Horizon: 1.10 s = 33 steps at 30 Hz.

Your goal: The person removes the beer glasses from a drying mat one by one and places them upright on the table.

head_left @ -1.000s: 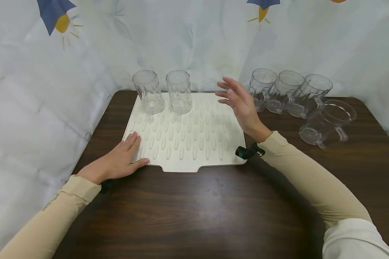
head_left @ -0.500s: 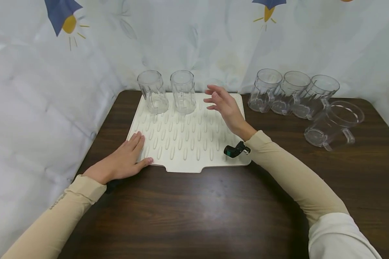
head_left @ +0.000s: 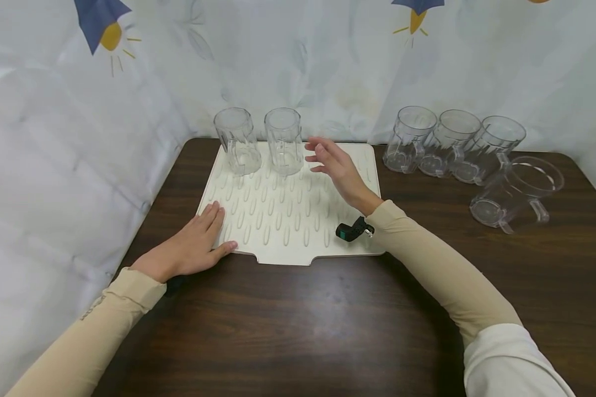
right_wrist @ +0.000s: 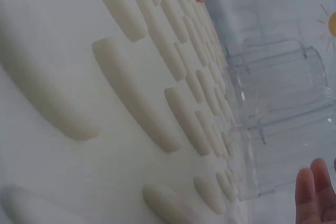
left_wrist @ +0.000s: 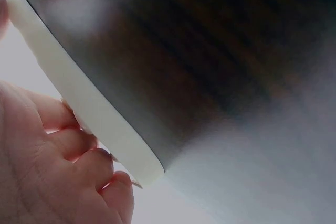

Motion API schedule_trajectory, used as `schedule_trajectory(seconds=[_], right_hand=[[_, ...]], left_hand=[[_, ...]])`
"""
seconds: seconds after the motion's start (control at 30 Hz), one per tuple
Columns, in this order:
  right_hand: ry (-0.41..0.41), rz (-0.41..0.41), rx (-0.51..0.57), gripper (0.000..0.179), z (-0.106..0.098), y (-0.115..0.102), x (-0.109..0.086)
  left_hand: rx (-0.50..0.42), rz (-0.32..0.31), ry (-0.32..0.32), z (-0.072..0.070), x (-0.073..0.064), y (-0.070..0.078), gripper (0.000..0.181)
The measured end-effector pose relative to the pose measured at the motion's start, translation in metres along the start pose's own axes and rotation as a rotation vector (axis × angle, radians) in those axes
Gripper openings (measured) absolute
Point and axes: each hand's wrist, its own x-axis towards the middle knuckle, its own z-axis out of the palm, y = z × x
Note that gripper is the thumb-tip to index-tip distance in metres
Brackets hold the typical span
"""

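A white draining board [head_left: 288, 220] with raised oval ridges lies on the dark table. On its back left part stand two clear mugs, the outer mug [head_left: 238, 142] and the inner mug [head_left: 283, 142]. My left hand [head_left: 186, 245] rests flat on the board's front left corner, fingers straight and thumb spread; the left wrist view has these fingers [left_wrist: 94, 166] along the board's edge. Beside the inner mug, my right hand [head_left: 339, 173] hovers over the board with loosely bent fingers, holding nothing. Whether its fingertips touch the mug I cannot tell. In the right wrist view, the mugs [right_wrist: 286, 77] stand beyond the ridges.
Several more clear mugs stand at the back right of the dark wood table [head_left: 298, 325], three of them in a row, such as the mug [head_left: 411, 138]. A larger clear mug [head_left: 513, 193] stands nearer. Behind hangs a pale patterned curtain [head_left: 327, 60].
My right hand has moved left and slightly down over the board, closer to the inner mug. My left hand stays on the board's corner. The head view has shifted slightly.
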Motion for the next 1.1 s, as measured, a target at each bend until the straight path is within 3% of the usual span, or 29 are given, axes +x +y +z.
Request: schedule_trajectory(seconds=[0.5, 0.73, 1.1], right_hand=[[-0.046, 0.022, 0.036, 0.048, 0.027, 0.004, 0.01], [-0.116, 0.079, -0.007, 0.051, 0.035, 0.006, 0.015], [-0.126, 0.099, 0.167, 0.05, 0.046, 0.005, 0.024]], left_hand=[[-0.003, 0.0, 0.005, -0.001, -0.001, 0.002, 0.092], [0.011, 0.012, 0.017, -0.001, -0.002, 0.002, 0.088], [0.007, -0.009, 0.004, -0.001, -0.001, 0.003, 0.091]])
